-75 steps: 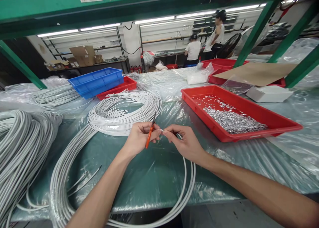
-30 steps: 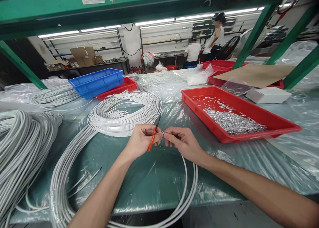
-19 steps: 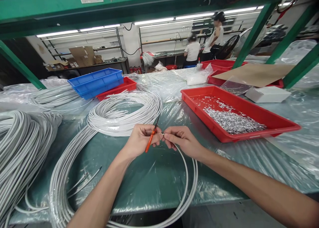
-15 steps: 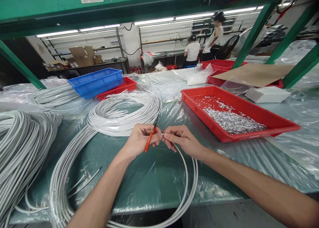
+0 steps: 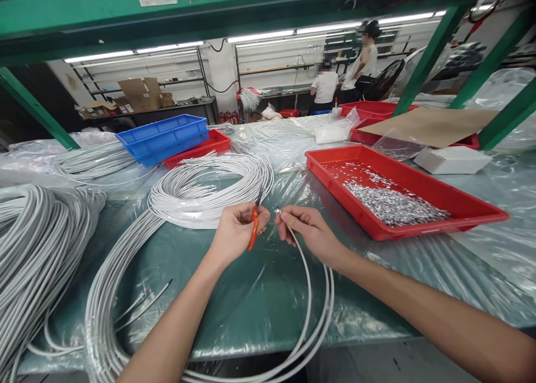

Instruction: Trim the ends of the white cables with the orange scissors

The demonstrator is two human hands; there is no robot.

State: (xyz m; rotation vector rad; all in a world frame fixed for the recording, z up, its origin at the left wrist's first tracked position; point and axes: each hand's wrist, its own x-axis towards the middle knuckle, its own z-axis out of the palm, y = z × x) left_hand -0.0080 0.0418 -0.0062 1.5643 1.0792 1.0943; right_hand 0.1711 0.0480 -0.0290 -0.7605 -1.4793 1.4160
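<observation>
My left hand (image 5: 237,233) is closed around a small orange-handled tool (image 5: 253,231), its dark tip pointing up and away. My right hand (image 5: 307,233) pinches the end of a white cable (image 5: 309,293), whose small metal tip sticks up just left of my fingertips. A short gap separates the cable end from the tool. The cable loops down over the table's near edge. A large coil of white cables (image 5: 207,190) lies just beyond my hands on the plastic-covered green table (image 5: 243,299).
A red tray (image 5: 456,207) with several small metal pieces (image 5: 391,204) sits to the right. Blue trays (image 5: 165,137) stacked on a red one stand at the back left. Grey cable bundles (image 5: 37,249) lie at left. Two people stand at a far bench.
My hands were touching, the cable end held at the tool. They have drawn apart, and my right hand has lifted the cable end slightly.
</observation>
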